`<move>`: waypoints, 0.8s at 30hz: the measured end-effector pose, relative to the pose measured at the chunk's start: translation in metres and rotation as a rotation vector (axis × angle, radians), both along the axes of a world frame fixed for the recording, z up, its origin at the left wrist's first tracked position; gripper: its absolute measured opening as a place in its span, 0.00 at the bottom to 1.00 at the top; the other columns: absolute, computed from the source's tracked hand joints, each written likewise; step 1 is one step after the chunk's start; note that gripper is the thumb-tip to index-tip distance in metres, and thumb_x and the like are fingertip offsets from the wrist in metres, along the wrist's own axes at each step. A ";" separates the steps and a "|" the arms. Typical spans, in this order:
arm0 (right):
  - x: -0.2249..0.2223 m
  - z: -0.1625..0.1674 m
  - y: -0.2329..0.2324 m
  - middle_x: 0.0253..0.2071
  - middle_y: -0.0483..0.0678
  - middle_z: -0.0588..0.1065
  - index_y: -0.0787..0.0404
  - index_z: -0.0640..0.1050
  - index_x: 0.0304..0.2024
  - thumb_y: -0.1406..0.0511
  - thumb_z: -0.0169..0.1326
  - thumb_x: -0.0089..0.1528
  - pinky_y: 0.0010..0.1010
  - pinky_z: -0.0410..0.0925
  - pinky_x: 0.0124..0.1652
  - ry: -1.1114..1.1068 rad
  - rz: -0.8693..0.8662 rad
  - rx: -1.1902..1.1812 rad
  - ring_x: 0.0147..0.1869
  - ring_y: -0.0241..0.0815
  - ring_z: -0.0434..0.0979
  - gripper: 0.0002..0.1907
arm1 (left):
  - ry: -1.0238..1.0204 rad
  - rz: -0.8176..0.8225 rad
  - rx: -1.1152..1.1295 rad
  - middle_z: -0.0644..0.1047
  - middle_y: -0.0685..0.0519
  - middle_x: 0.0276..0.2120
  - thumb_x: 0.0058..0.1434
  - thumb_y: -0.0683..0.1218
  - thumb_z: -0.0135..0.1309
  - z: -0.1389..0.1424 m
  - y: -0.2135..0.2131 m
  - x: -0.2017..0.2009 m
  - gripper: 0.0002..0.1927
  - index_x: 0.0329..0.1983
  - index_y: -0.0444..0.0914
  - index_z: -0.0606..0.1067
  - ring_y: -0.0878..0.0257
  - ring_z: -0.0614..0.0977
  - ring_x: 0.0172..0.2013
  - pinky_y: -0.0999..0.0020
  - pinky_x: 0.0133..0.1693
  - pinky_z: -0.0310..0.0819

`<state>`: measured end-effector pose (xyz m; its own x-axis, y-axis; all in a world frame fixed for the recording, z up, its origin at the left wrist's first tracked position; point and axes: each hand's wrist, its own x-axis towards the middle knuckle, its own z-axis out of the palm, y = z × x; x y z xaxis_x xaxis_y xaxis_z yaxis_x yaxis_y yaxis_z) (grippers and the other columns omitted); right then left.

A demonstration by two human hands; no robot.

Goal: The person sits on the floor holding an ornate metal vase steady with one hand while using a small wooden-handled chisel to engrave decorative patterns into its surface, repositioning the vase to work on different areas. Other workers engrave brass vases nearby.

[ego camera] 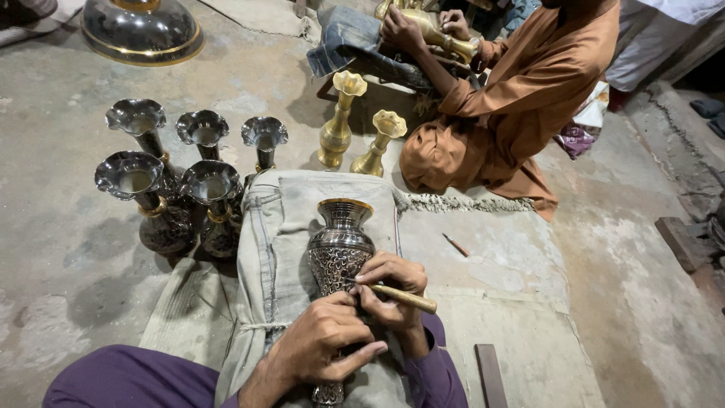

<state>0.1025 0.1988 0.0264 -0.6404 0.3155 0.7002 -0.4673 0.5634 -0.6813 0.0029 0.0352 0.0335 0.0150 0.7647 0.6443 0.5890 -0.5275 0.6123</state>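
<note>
— Silver-and-black metal fills my view: what lies under the hands?

— I see an engraved vase [339,245] lying on its side on a folded denim pad [276,227] across the person's lap, gilt-rimmed mouth aimed away from the body, foot end toward it. Its long axis runs almost straight up the frame, from the wrists out toward the seated co-worker [513,113].

— Which hand is nearer the work?

— Both touch it. I read the left hand [325,344] as clasped over the vase's lower body, fingers curled, steadying it. The right hand [393,291] sits slightly farther up, at the belly, pinched around a wooden-handled graver [400,296]. That tool lies crosswise to the vase, handle to the right, tip at the patterned band.

— And around them?

— Five finished dark vases [170,181] stand upright, left of the pad. Two plain brass vases [355,125] stand beyond it. The co-worker, in rust-coloured clothes, grips another brass piece [438,34]. A second small tool [456,245] lies loose on the concrete floor [604,264], well apart from the right hand.
</note>
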 end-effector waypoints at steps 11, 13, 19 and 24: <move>0.003 -0.010 0.001 0.36 0.54 0.77 0.70 0.79 0.33 0.78 0.57 0.54 0.25 0.76 0.35 -0.001 -0.002 -0.072 0.33 0.38 0.81 0.05 | 0.004 0.015 -0.006 0.75 0.52 0.18 0.62 0.47 0.64 -0.001 0.000 0.001 0.14 0.22 0.38 0.78 0.57 0.74 0.23 0.64 0.41 0.70; 0.004 -0.011 -0.001 0.38 0.54 0.76 0.71 0.78 0.34 0.79 0.56 0.56 0.27 0.78 0.35 -0.001 0.009 -0.181 0.34 0.39 0.83 0.04 | -0.001 0.009 -0.010 0.75 0.52 0.18 0.62 0.46 0.64 -0.001 0.000 0.001 0.15 0.22 0.38 0.77 0.57 0.74 0.23 0.64 0.41 0.71; 0.004 -0.009 -0.002 0.37 0.53 0.75 0.71 0.77 0.34 0.80 0.55 0.57 0.27 0.78 0.35 -0.004 -0.012 -0.170 0.34 0.40 0.83 0.05 | 0.008 0.016 0.014 0.74 0.52 0.17 0.62 0.46 0.65 -0.001 0.001 0.001 0.16 0.21 0.37 0.76 0.55 0.74 0.24 0.64 0.42 0.71; 0.003 -0.006 -0.004 0.37 0.53 0.75 0.71 0.76 0.33 0.80 0.55 0.57 0.27 0.78 0.35 -0.023 -0.024 -0.167 0.34 0.41 0.84 0.05 | 0.021 0.021 0.028 0.74 0.52 0.18 0.62 0.46 0.64 0.001 0.000 0.001 0.16 0.21 0.37 0.75 0.56 0.74 0.24 0.64 0.43 0.72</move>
